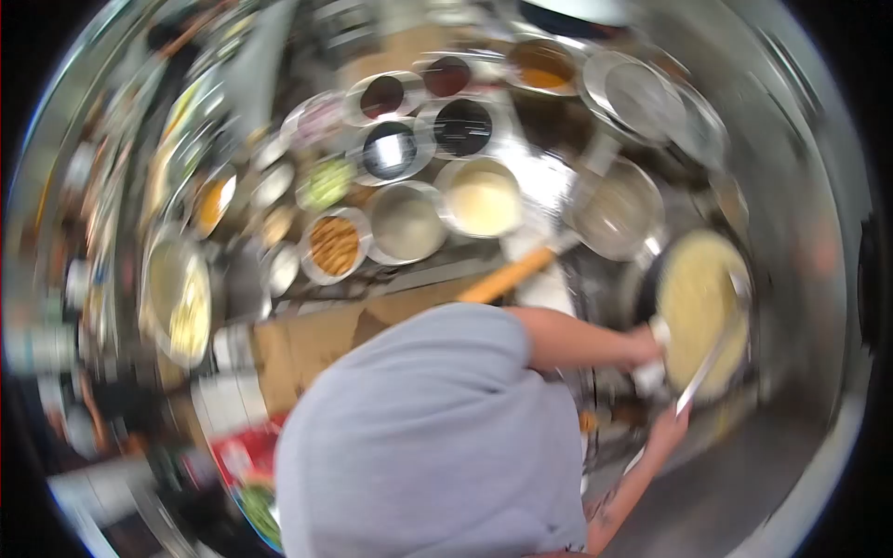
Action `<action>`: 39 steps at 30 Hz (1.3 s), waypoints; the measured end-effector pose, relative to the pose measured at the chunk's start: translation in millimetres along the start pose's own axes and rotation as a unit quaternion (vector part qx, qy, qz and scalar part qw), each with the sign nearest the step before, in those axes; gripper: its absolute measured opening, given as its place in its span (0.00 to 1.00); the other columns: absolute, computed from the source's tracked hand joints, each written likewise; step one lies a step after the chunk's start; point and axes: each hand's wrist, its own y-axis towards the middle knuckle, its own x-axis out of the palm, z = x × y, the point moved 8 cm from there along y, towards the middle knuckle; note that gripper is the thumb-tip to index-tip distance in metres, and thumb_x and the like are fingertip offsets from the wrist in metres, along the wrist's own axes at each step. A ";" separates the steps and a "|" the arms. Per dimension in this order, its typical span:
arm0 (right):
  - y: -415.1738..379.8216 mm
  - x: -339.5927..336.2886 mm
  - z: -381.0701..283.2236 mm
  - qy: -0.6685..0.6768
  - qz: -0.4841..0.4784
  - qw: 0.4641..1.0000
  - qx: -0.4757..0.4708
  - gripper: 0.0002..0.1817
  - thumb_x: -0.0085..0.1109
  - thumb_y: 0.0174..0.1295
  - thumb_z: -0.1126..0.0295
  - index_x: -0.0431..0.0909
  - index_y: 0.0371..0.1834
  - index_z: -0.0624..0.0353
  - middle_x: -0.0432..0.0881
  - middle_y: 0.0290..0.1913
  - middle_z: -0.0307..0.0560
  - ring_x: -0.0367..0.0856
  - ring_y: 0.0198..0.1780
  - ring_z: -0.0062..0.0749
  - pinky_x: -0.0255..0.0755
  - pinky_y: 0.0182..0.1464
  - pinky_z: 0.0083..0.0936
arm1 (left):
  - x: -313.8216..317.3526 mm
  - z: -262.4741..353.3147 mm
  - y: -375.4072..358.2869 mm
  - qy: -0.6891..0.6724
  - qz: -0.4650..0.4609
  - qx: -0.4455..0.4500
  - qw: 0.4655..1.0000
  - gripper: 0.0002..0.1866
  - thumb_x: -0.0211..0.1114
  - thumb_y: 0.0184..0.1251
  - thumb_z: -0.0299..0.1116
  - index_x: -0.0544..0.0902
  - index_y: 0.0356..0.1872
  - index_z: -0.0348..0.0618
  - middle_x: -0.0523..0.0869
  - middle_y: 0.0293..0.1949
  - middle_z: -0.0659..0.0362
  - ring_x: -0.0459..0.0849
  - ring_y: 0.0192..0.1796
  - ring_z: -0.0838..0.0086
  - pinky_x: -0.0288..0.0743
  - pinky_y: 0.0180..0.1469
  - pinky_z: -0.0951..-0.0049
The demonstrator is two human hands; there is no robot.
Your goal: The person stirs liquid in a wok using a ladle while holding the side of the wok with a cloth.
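Note:
At the right stands a dark wok [648,296] filled with a pale yellow food [696,279]. My left hand [642,345] is closed at the wok's near edge, with a white cloth [650,376] around the grip. My right hand [668,430] grips the long metal handle of a ladle [712,358]. The ladle's head lies over the far side of the yellow food. Motion blur smears the fingers of both hands. A grey-shirted torso [428,437] fills the lower middle and covers part of the counter.
Beyond the wok rises a metal wall [800,214]. A metal pot [616,209] stands beside it. Further left are a container of cream-coloured liquid [483,197], a bowl of brown pieces [334,245], containers of dark sauce [462,127], and a wooden handle [509,275]. Cardboard [307,349] lies near the torso.

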 end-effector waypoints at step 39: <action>-164.6 -8.6 -70.0 0.085 -0.051 0.981 0.168 0.30 0.59 0.71 0.67 0.66 0.74 0.64 0.81 0.60 0.68 0.83 0.61 0.46 0.71 0.63 0.30 | 10.1 -20.3 20.8 -0.077 -0.087 -0.058 0.992 0.19 0.64 0.70 0.32 0.76 0.55 0.28 0.87 0.44 0.47 0.90 0.42 0.58 0.84 0.42 0.59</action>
